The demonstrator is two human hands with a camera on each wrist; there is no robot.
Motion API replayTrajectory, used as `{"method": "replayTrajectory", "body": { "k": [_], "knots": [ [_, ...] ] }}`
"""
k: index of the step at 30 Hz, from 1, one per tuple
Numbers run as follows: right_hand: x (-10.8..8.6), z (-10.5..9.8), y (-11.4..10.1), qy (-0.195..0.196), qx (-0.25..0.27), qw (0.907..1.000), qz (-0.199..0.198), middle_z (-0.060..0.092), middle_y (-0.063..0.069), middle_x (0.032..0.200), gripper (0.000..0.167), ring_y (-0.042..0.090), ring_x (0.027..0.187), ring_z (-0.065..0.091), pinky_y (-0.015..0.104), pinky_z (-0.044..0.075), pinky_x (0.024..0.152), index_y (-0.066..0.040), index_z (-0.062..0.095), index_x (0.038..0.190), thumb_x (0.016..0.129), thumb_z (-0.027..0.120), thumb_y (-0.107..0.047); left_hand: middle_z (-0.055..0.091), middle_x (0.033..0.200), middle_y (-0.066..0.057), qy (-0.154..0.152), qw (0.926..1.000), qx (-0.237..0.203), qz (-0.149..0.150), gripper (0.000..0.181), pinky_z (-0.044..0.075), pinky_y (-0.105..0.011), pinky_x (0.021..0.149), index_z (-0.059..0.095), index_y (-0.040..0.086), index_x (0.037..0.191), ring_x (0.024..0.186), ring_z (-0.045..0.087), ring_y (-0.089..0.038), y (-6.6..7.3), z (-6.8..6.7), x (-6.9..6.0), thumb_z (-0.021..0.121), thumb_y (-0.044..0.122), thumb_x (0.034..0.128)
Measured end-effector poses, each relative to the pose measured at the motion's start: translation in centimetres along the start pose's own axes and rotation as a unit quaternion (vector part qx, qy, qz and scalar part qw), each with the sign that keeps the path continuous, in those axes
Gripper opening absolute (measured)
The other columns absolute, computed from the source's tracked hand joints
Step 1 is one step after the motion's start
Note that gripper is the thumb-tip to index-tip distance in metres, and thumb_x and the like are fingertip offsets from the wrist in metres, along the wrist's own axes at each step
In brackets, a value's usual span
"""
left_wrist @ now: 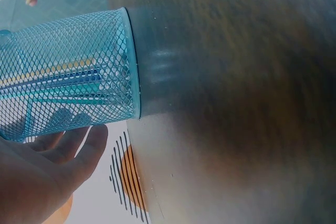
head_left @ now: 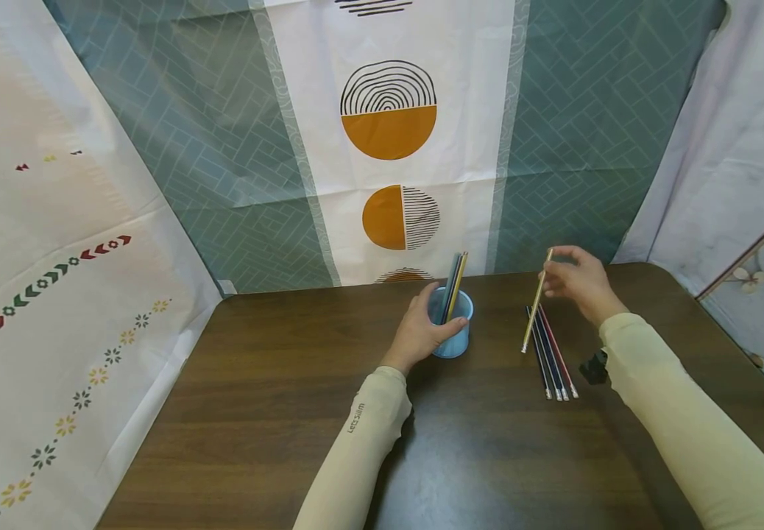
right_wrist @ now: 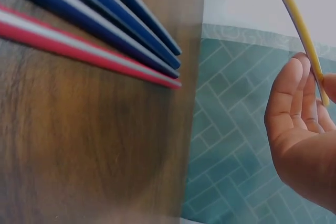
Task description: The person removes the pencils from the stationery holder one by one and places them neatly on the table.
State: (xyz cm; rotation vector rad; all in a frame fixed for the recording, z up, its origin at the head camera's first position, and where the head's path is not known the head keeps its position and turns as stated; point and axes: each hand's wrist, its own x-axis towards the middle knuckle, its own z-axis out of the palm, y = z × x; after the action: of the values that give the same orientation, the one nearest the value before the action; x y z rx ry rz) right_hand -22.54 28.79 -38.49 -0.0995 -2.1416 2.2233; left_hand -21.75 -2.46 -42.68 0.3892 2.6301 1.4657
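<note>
My left hand (head_left: 415,331) holds a light blue mesh pencil cup (head_left: 451,346) near the table's back edge, thumb and fingers spread around its sides. Inside the cup lean several pencils (head_left: 451,287), dark and yellow ones; through the mesh in the left wrist view, green ones (left_wrist: 79,90) also show. Up to the right, my right hand (head_left: 575,281) pinches a yellow pencil (head_left: 536,309) near its upper end, with the other end pointing down. Below it, three dark blue pencils (right_wrist: 105,19) and a red pencil (right_wrist: 89,51) lie fanned on the table.
The brown wooden table (head_left: 276,412) ends at a patterned teal and white cloth (head_left: 236,147). White printed cloths hang at left (head_left: 90,294) and right (head_left: 740,184). A small black object (head_left: 594,368) shows beside the right sleeve.
</note>
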Motion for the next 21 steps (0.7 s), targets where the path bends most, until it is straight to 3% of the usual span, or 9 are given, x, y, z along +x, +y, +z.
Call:
{"method": "replayTrajectory", "body": {
  "k": [4,7,14,21],
  "knots": [
    [0.1,-0.5,0.5,-0.006,-0.049,0.9988,0.002,0.072,0.000,0.081,0.018,0.011,0.066,0.066,0.028,0.057,0.064,-0.016,0.050,0.117,0.102,0.057,-0.007,0.044,0.144,-0.005,0.000,1.0000,-0.002,-0.002,0.090,0.045,-0.056,0.099,0.035,0.033,0.155,0.119,0.049,-0.029,0.1,0.0,0.0,0.078,0.057,0.0810],
    [0.2,-0.8,0.9,-0.009,-0.077,0.9970,0.002,0.071,-0.002,0.081,0.022,0.011,0.067,0.066,0.028,0.057,0.065,-0.009,0.048,0.124,0.103,0.054,-0.007,0.044,0.144,-0.005,0.000,1.0000,-0.003,-0.001,0.090,0.045,-0.057,0.099,0.035,0.032,0.156,0.119,0.049,-0.029,0.1,0.0,0.0,0.078,0.057,0.0813],
    [0.5,-1.9,2.0,-0.019,-0.150,0.9883,0.020,0.071,0.003,0.087,0.047,0.011,0.068,0.065,0.031,0.058,0.064,0.010,0.034,0.144,0.103,0.050,-0.007,0.043,0.145,-0.007,0.002,1.0000,-0.003,0.003,0.091,0.045,-0.058,0.098,0.034,0.028,0.157,0.119,0.049,-0.032,0.1,0.0,-0.1,0.078,0.056,0.0819],
    [0.3,-3.1,2.8,-0.036,-0.225,0.9730,0.039,0.071,0.004,0.085,0.048,0.013,0.066,0.062,0.030,0.053,0.057,0.014,0.039,0.140,0.097,0.048,-0.006,0.043,0.145,-0.008,0.001,1.0000,-0.007,0.005,0.092,0.046,-0.058,0.098,0.034,0.027,0.157,0.119,0.049,-0.031,0.0,0.0,-0.1,0.077,0.057,0.0820]
  ]
}}
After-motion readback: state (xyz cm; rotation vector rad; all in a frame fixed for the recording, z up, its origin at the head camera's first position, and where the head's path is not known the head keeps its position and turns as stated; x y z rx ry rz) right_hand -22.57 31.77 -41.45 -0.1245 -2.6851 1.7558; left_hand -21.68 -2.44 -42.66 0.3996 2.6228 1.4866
